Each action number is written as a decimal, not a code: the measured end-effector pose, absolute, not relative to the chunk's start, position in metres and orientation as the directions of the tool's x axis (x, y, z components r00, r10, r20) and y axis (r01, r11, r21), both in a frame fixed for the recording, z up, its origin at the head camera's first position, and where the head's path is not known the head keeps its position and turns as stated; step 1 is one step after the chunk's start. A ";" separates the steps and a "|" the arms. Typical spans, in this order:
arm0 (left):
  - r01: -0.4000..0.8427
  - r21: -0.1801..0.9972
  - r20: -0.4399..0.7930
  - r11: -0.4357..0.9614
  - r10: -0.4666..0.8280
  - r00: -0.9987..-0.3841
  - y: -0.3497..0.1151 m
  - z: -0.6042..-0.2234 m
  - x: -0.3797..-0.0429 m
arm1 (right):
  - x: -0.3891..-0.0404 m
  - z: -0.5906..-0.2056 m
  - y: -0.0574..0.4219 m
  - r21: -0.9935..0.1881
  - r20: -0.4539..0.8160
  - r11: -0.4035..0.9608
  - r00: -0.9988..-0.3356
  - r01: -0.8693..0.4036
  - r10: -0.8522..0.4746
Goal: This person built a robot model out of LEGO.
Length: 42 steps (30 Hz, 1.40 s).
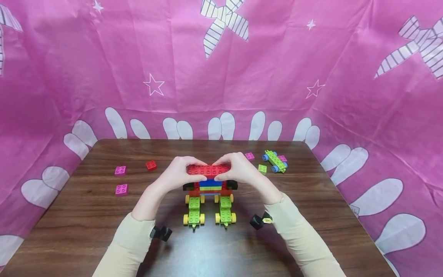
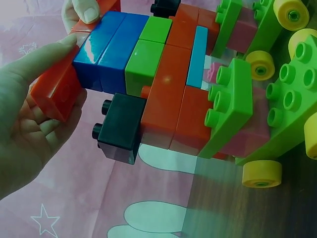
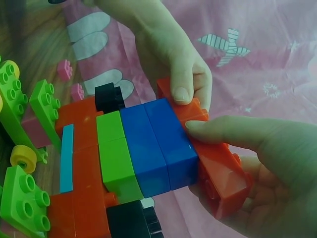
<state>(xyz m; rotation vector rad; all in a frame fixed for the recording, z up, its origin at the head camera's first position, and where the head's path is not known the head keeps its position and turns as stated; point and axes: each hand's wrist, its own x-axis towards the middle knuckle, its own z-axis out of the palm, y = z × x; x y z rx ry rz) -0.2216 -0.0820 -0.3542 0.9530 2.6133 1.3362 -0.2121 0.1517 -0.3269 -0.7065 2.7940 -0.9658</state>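
Note:
A toy-brick build stands at the middle of the table on two green wheeled bases [image 1: 194,217] with yellow wheels. Above them come red bricks [image 2: 166,94], a light-green layer [image 3: 119,168], a blue layer [image 1: 210,183] and a black brick [image 2: 119,126] on each side. Two red bricks lie side by side across the top. My left hand [image 1: 178,171] grips the left red brick [image 2: 57,89], thumb in front and fingers behind. The right red brick [image 3: 220,171] is held the same way by my right hand [image 1: 240,169]. Both thumbs nearly meet at the middle.
Two pink bricks [image 1: 121,189] and a small red brick [image 1: 151,165] lie on the left of the brown table [image 1: 86,215]. At the right back are a green wheeled base with blue wheels [image 1: 275,161], a lime brick [image 1: 262,169] and more pink bricks [image 1: 249,156].

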 end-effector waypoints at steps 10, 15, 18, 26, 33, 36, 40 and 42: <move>0.539 0.715 0.238 0.446 0.570 -0.787 -0.081 -0.354 -0.221 | -0.212 -0.329 0.155 -0.603 0.071 0.675 -0.872 -0.425 -0.485; 0.554 0.700 0.254 0.451 0.568 -0.783 -0.080 -0.357 -0.220 | -0.212 -0.330 0.157 -0.599 0.081 0.673 -0.869 -0.434 -0.488; 0.565 0.688 0.273 0.455 0.560 -0.782 -0.081 -0.359 -0.219 | -0.211 -0.331 0.158 -0.591 0.096 0.670 -0.864 -0.449 -0.494; 0.586 0.672 0.316 0.452 0.541 -0.779 -0.086 -0.356 -0.217 | -0.209 -0.328 0.162 -0.624 0.158 0.622 -0.856 -0.472 -0.492; 0.606 0.660 0.340 0.444 0.543 -0.768 -0.090 -0.352 -0.215 | -0.214 -0.319 0.170 -0.660 0.266 0.572 -0.864 -0.486 -0.428; 0.599 0.662 0.332 0.450 0.540 -0.773 -0.091 -0.352 -0.215 | -0.221 -0.318 0.177 -0.677 0.307 0.551 -0.868 -0.488 -0.391; 0.582 0.662 0.315 0.472 0.530 -0.788 -0.091 -0.354 -0.215 | -0.234 -0.322 0.187 -0.679 0.333 0.545 -0.868 -0.492 -0.368; 0.579 0.660 0.313 0.478 0.526 -0.791 -0.091 -0.355 -0.215 | -0.241 -0.326 0.191 -0.682 0.326 0.548 -0.871 -0.485 -0.367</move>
